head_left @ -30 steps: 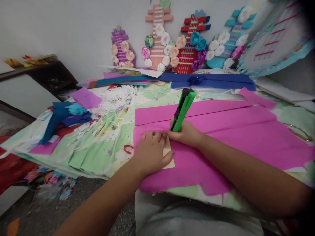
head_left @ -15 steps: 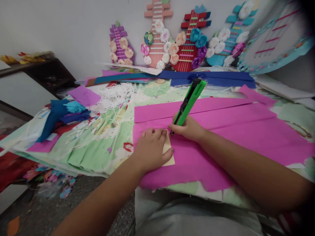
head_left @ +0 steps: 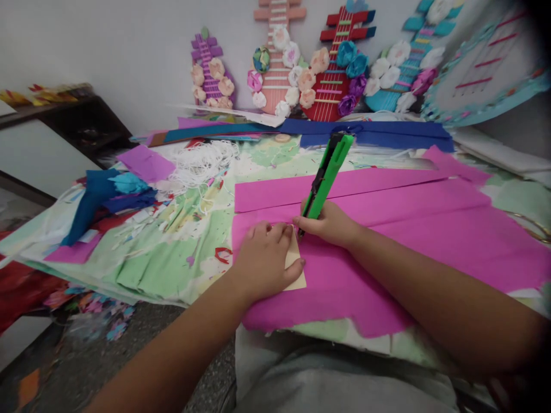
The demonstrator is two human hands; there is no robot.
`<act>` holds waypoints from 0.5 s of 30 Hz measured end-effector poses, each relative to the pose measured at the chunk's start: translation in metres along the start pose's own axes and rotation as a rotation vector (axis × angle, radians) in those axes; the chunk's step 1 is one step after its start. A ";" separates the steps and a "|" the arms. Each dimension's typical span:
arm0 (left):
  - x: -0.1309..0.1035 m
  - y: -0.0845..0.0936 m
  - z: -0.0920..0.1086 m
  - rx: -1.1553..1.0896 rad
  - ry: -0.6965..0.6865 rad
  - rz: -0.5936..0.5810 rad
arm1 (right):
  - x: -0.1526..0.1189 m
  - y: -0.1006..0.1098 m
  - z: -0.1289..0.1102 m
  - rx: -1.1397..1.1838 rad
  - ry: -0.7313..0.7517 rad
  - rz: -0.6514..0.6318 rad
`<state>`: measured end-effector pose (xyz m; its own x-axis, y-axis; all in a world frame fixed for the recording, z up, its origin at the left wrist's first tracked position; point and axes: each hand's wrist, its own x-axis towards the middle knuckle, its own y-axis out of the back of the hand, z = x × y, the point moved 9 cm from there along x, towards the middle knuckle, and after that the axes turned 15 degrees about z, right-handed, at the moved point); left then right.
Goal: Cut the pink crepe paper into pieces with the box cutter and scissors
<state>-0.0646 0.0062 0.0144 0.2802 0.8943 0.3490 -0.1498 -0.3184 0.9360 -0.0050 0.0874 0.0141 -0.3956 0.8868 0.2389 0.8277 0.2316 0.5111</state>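
In my right hand (head_left: pixel 330 225) is a green and black utility knife (head_left: pixel 328 175). Its tip points down at the edge of a small cream card (head_left: pixel 296 269), and its body leans up and away from me. My left hand (head_left: pixel 267 259) lies flat on that card with the thumb apart from the fingers, covering much of it. Under both hands spreads a bright pink sheet (head_left: pixel 370 275); whether it is paper, felt or foam I cannot tell. A narrower pink strip (head_left: pixel 275 192) lies along its far edge.
A paint-specked cloth (head_left: pixel 172 269) covers the table. To the left are tangled white string (head_left: pixel 206 163) and teal scraps (head_left: pixel 88 201). Dark blue strips (head_left: pixel 379 135) lie behind. Decorated toy lutes (head_left: pixel 333 86) lean on the wall. A gold ring (head_left: pixel 527 226) is at right.
The knife's top end has tipped slightly to the left, while its tip stays by the card. My left hand keeps its place on the card. The camera view has shifted a little.
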 end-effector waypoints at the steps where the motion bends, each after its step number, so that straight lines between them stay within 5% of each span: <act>1: 0.000 -0.001 0.000 -0.002 0.003 -0.006 | 0.000 -0.001 0.000 -0.010 0.003 -0.009; 15: 0.001 0.002 0.001 0.022 -0.008 0.009 | -0.005 -0.003 -0.009 -0.067 0.121 0.018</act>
<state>-0.0634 0.0064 0.0166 0.2869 0.8889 0.3573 -0.1317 -0.3328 0.9338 -0.0092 0.0784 0.0186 -0.4295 0.8347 0.3447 0.8085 0.1853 0.5586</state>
